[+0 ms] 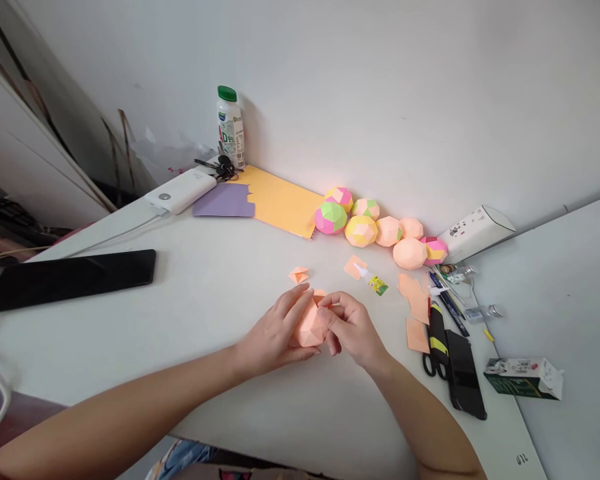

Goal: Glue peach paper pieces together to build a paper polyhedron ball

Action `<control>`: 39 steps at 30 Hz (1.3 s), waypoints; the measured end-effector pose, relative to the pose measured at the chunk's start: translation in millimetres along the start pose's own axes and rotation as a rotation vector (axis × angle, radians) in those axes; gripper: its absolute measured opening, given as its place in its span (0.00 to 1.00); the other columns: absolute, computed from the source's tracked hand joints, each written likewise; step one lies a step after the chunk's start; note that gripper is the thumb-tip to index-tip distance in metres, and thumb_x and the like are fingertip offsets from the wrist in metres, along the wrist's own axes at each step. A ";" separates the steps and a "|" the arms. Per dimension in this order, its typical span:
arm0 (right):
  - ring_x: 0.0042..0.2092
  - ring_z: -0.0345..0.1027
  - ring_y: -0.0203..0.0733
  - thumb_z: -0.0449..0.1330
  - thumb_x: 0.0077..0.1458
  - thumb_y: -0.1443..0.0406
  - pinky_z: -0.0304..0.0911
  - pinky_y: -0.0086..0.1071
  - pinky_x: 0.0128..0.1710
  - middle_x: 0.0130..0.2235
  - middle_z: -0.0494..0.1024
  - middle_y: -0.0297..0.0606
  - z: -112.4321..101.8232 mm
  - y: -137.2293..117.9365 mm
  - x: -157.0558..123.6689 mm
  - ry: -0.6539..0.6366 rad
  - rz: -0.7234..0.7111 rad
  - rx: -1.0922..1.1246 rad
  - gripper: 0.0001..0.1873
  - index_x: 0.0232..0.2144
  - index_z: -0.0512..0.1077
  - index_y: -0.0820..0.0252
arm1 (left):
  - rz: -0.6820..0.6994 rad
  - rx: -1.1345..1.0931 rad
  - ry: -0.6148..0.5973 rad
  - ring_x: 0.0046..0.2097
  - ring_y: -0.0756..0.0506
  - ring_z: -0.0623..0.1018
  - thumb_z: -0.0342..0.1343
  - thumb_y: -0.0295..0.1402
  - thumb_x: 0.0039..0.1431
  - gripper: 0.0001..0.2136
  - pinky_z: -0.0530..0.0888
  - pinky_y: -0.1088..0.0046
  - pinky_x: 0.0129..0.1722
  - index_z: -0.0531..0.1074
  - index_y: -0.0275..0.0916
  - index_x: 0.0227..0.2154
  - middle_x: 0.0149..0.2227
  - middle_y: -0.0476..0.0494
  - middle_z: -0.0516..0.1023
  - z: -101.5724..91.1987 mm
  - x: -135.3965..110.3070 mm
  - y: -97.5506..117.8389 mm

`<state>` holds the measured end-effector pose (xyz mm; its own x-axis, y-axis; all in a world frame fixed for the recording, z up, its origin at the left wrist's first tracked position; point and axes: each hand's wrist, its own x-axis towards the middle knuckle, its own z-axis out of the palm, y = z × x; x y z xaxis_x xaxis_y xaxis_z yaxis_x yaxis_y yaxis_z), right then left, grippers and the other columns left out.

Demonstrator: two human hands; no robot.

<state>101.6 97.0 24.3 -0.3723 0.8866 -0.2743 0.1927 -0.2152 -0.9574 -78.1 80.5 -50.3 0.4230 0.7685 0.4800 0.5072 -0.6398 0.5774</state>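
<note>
Between my two hands sits a faceted peach paper ball (311, 327), resting low over the table. My left hand (280, 327) wraps its left side, fingers over the top and thumb below. At the ball's upper right, my right hand (347, 323) pinches the paper edge with thumb and forefinger. The ball's far side is partly hidden by the fingers. Just beyond lies a small folded peach paper piece (299, 275). A small glue bottle (373, 279) with a white nozzle lies to the right, its tip on a peach paper square (355, 267).
Several finished paper balls (361, 231) line the wall. Right of my hands lie peach scraps (415, 297), scissors (435, 363), a cutter (437, 327), pens (450, 303) and a phone (465, 373). Orange (285, 203) and purple sheets (225, 200), a power bank (183, 190) and a black tablet-like slab (75, 279) are left.
</note>
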 end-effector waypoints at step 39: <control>0.23 0.64 0.29 0.59 0.52 0.70 0.62 0.23 0.18 0.30 0.70 0.27 -4.1 -10.6 -6.6 -0.117 0.055 -0.180 0.26 0.53 0.59 0.49 | -0.171 -0.095 -0.040 0.60 0.31 0.64 0.59 0.44 0.56 0.39 0.72 0.50 0.52 0.42 0.41 0.63 0.60 0.26 0.57 -2.1 1.1 4.1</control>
<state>105.8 95.2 36.7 -0.4574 0.8198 -0.3444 0.3708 -0.1762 -0.9118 -77.2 78.8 -46.0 0.3677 0.8640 0.3440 0.5018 -0.4958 0.7088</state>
